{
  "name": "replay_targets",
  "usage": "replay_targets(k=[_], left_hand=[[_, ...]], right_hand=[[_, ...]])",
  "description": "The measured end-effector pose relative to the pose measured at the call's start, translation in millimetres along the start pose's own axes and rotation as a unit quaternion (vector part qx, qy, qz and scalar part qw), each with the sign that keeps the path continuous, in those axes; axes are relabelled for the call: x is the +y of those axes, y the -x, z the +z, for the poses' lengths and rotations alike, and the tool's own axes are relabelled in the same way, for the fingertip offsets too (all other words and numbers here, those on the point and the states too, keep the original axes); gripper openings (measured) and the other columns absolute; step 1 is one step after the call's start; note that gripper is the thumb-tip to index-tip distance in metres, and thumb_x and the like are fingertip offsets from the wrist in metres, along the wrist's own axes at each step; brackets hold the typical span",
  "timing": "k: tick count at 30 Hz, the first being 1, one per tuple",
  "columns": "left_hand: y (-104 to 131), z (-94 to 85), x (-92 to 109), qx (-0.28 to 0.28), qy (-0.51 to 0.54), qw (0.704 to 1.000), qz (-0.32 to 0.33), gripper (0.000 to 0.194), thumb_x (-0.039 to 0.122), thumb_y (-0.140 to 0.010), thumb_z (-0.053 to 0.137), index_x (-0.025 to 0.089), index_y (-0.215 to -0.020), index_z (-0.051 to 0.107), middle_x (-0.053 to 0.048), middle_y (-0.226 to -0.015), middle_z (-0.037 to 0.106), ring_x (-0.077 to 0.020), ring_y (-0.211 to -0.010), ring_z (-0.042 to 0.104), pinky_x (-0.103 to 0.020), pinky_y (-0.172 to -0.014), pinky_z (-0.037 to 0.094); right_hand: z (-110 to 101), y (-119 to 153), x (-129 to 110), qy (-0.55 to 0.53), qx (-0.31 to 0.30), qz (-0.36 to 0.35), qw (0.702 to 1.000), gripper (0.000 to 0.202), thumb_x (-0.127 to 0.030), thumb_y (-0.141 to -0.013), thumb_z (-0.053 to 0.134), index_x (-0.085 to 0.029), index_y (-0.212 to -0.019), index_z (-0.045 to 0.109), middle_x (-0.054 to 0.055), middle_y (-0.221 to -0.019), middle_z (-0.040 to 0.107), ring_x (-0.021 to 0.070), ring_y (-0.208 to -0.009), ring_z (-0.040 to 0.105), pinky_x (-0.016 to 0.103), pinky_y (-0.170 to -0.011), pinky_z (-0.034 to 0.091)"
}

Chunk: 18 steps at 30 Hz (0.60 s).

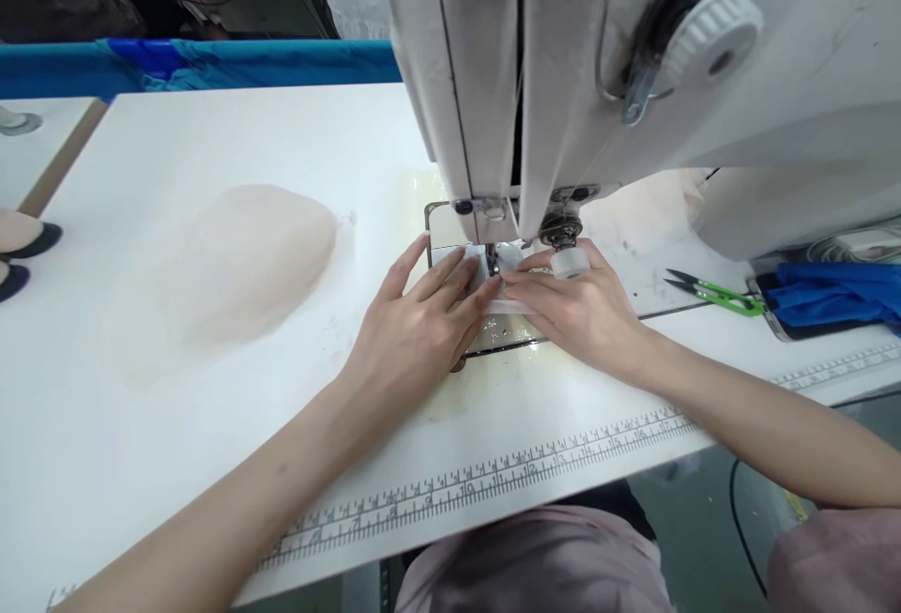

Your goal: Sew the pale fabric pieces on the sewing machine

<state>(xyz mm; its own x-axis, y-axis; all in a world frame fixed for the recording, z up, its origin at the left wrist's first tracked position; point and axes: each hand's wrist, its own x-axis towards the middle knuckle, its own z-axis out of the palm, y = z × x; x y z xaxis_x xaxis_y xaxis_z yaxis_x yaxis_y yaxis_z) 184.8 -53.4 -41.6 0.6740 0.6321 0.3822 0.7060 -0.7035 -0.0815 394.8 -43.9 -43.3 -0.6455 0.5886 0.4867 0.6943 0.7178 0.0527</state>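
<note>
A small piece of thin white fabric lies under the presser foot of a sewing machine. My left hand rests on it from the left, palm down with the fingers stretched out and slightly spread. On the other side of the foot, my right hand has its fingers drawn together on the fabric's right part, close to the needle. Fingertips of both hands nearly meet in front of the foot. The metal plate shows below them. My fingers and the machine head hide much of the fabric.
Green thread snips lie to the right, beside a phone partly under blue cloth. A printed ruler follows the table's front edge. Beige rounded pieces with black tips sit at far left. Blue cloth lines the back edge.
</note>
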Motion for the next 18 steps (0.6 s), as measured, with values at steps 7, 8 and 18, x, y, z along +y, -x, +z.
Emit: replay_targets(k=[7, 8, 18], left_hand=[[8.3, -8.9, 14.3, 0.020, -0.055, 0.998, 0.019, 0.027, 0.022, -0.094, 0.051, 0.018, -0.118, 0.062, -0.007, -0.120, 0.067, -0.0254, -0.117, 0.060, -0.050, -0.102, 0.045], [8.6, -9.9, 15.0, 0.020, -0.054, 0.998, 0.021, 0.026, 0.021, -0.094, 0.051, 0.017, -0.117, 0.062, -0.007, -0.119, 0.068, -0.0254, -0.117, 0.060, -0.050, -0.101, 0.045], [8.3, -6.6, 11.3, 0.028, -0.016, 0.999, 0.021, 0.028, 0.019, -0.093, 0.052, 0.013, -0.119, 0.060, -0.010, -0.117, 0.068, -0.0252, -0.114, 0.062, -0.051, -0.103, 0.042]], right_hand=[[-5.1, 5.1, -3.1, -0.014, -0.017, -0.009, 1.000, 0.024, -0.025, -0.095, 0.051, -0.016, -0.109, 0.068, 0.005, -0.103, 0.074, 0.0200, -0.099, 0.063, 0.038, -0.091, 0.035], [-5.3, 5.5, -3.2, -0.009, -0.015, -0.011, 1.000, 0.024, -0.026, -0.095, 0.051, -0.016, -0.108, 0.068, 0.005, -0.105, 0.074, 0.0201, -0.099, 0.062, 0.038, -0.091, 0.035], [-4.3, 6.0, -3.1, -0.006, -0.024, -0.005, 1.000, 0.024, -0.028, -0.095, 0.052, -0.018, -0.107, 0.069, 0.004, -0.109, 0.072, 0.0215, -0.103, 0.061, 0.041, -0.093, 0.035]])
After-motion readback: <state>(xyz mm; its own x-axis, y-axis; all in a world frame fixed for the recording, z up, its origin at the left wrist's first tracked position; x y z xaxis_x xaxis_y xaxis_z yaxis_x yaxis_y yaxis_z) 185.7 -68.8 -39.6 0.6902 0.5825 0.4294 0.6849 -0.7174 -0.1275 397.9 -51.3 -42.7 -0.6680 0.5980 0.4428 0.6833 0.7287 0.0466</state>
